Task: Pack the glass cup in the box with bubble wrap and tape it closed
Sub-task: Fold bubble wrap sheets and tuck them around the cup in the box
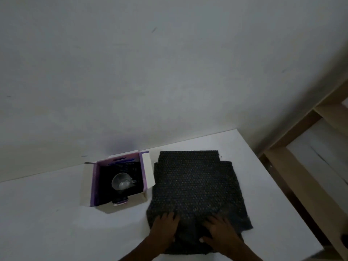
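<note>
Both hands lie flat, fingers spread, on the near edge of the dark bubble wrap (195,185): the left hand (165,226) at 7 o'clock of the sheet, the right hand (219,229) at 5 o'clock, palms down and gripping nothing. The white tabletop (56,213) carries the sheet, which lies in stacked layers with stepped far edges. Should only the top layer be lifted, the others may drag, slide toward the tabletop's right edge at 3 o'clock, or sweep against the box. The box (117,182), with purple inner walls and flaps open, stands at 9 o'clock of the sheet, its right flap just beside the wrap; a nudge there could shift it. The glass cup (122,180) rests inside on a dark lining, apparently unwrapped. Packed this way, with no cushioning around it, it could knock the walls and crack. No tape is visible; sealing may stall.
</note>
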The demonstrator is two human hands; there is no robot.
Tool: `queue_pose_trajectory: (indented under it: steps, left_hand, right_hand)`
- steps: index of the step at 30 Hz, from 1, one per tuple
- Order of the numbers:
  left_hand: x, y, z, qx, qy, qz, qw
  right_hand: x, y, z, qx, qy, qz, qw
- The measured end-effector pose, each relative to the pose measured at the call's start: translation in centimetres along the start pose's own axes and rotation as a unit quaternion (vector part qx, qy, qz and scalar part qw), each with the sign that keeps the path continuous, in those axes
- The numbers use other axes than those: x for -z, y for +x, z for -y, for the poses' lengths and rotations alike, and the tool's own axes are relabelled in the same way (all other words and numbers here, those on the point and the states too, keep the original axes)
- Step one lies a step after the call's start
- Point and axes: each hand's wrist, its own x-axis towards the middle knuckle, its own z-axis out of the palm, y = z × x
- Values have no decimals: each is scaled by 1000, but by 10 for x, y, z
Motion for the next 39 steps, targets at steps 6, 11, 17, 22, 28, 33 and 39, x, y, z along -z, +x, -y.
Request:
queue_pose_trajectory:
  steps: [6,11,17,22,28,33,39]
  left_hand:
    - [-17,6,20,-67,53,-95,992]
    - [3,3,13,-166,27,-56,984]
    - [52,-3,-10,-259,-66,-57,962]
    - [77,7,4,-187,-84,-128,970]
    - [103,21,18,-34,-51,-305,950]
    - [106,26,8,46,-10,-428,903]
    - [71,52,-6,-104,52,-311,943]
  right_hand:
    - [-3,-9,-24,102,-71,3,992]
    - [46,-14,-26,129,5,8,992]
    - [90,-11,-39,147,179,32,972]
    - [116,9,-60,103,232,13,967]
    - [134,58,-77,44,243,-40,968]
    - [145,99,-84,16,220,-109,969]
    - [133,125,-87,-45,77,-256,963]
